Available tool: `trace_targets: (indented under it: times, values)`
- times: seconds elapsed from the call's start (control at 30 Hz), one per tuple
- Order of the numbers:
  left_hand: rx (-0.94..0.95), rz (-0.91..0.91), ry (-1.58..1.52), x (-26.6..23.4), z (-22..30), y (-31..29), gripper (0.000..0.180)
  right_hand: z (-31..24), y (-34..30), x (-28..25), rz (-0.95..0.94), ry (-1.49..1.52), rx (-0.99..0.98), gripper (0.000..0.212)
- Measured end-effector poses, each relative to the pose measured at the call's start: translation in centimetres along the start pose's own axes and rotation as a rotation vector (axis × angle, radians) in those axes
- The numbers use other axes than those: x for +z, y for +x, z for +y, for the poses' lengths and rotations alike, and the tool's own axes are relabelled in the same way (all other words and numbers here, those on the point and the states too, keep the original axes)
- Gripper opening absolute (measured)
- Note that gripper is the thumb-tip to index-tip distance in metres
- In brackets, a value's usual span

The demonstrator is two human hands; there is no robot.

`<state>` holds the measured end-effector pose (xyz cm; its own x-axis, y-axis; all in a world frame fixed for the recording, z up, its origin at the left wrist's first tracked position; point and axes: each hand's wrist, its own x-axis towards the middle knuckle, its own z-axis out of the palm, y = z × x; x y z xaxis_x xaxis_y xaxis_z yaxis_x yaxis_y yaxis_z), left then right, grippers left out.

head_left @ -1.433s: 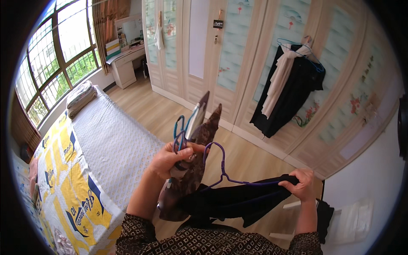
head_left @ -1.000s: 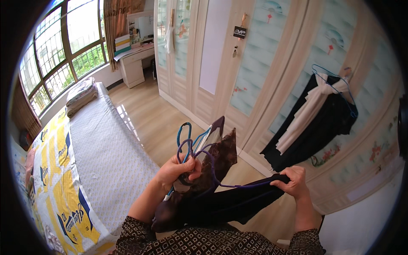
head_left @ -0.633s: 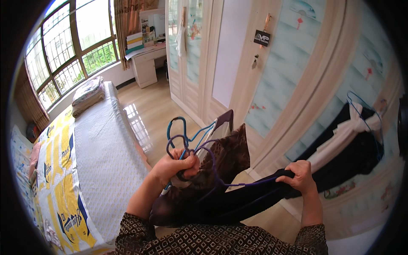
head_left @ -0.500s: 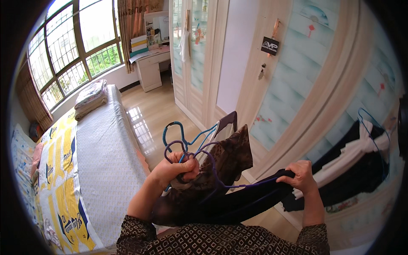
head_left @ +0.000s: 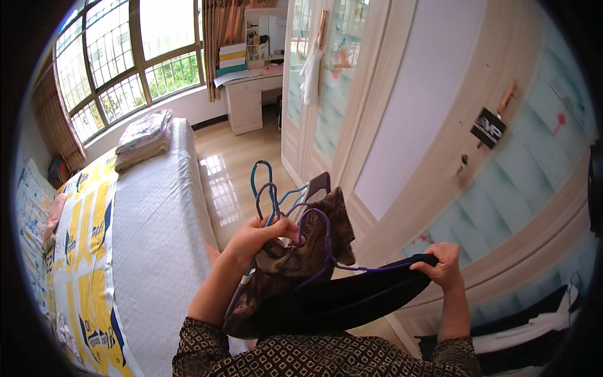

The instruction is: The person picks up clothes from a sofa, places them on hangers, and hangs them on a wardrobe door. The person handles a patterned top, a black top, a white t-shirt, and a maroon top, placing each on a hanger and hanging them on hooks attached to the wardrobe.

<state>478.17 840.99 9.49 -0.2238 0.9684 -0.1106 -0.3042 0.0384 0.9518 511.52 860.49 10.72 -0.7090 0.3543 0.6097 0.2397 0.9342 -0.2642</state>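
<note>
My left hand (head_left: 267, 237) is closed around the necks of a blue hanger (head_left: 254, 178) and a purple hanger (head_left: 327, 242). A dark brown patterned garment (head_left: 336, 220) hangs beneath that hand, on the blue hanger as far as I can tell. With fingers pinched, my right hand (head_left: 442, 262) grips the edge of a black garment (head_left: 370, 290) at the right end of the purple hanger. This black cloth droops between my hands, over the hanger's arm. The purple hanger's left end is hidden by cloth and my left hand.
A bed (head_left: 151, 207) with folded bedding (head_left: 144, 138) stands on the left, below a barred window. Wardrobe doors (head_left: 339, 94) line the right side, with a key in one. At lower right hang black and white clothes (head_left: 540, 323) on a hanger. A desk (head_left: 245, 103) stands far off.
My view has turned left, so the wardrobe and hanging clothes sit farther right. The dark patterned garment has shifted slightly left and down. Both hands keep their hold.
</note>
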Motion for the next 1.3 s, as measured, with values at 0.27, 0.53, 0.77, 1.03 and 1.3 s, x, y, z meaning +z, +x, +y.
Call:
trace_targets:
  times: [0.27,0.53,0.77,1.03,1.3]
  values:
    - [0.005,-0.027,0.057,-9.1,6.5,9.9,0.024,3.0,12.2,9.3,0.073,0.047,0.021,0.043]
    - [0.042,-0.036,-0.055,-17.4,10.5,19.5,0.030,7.8,22.4,16.3,0.061,0.002,-0.110,0.043]
    - [0.079,-0.091,-0.084,-25.5,13.1,29.2,0.034,12.4,33.2,24.3,0.074,0.064,-0.263,0.043]
    - [0.088,-0.365,-0.406,-31.3,14.1,37.3,0.042,14.4,45.7,31.2,-0.026,0.096,-0.400,0.034]
    - [-0.044,-0.455,-0.442,-35.2,15.1,44.8,0.045,14.9,54.1,39.7,0.028,0.107,-0.319,0.035]
